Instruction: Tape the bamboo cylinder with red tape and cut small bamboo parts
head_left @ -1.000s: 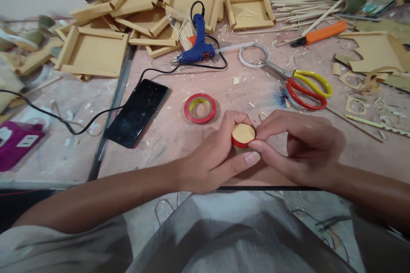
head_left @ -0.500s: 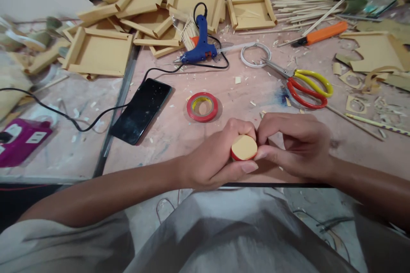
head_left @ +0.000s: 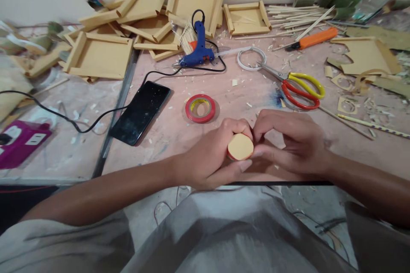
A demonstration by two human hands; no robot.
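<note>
- Got round-topped piece gripped in left hand, already edged red by the thumb
- Can't tell about full wrap, or any pinch in curled right hand beside it

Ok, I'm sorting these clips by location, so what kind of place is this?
Probably a craft workshop or hobby workbench: a blue glue gun, scissors and an orange cutter lie on a scrap-strewn table, near a pile of shallow cardboard trays.
</note>
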